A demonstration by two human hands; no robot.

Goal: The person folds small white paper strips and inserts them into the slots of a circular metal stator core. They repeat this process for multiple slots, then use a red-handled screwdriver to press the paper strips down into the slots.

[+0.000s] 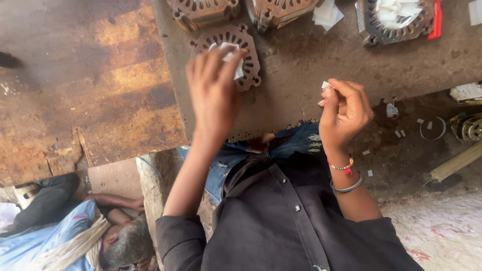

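My left hand (213,93) reaches over a round slotted metal stator core (248,57) lying on the worn metal worktop (301,75), with white paper strips (232,52) under its fingertips. My right hand (345,113) is raised to the right, with a small white paper slip (326,85) pinched between thumb and fingers. It wears a bead bracelet and a metal bangle at the wrist.
Three more stator cores (203,12) (278,10) (396,20) lie along the far edge, one filled with white paper and beside a red tool (437,20). Loose paper (326,14) lies between them. A person in blue (60,236) is at lower left. Paper scraps dot the ground on the right.
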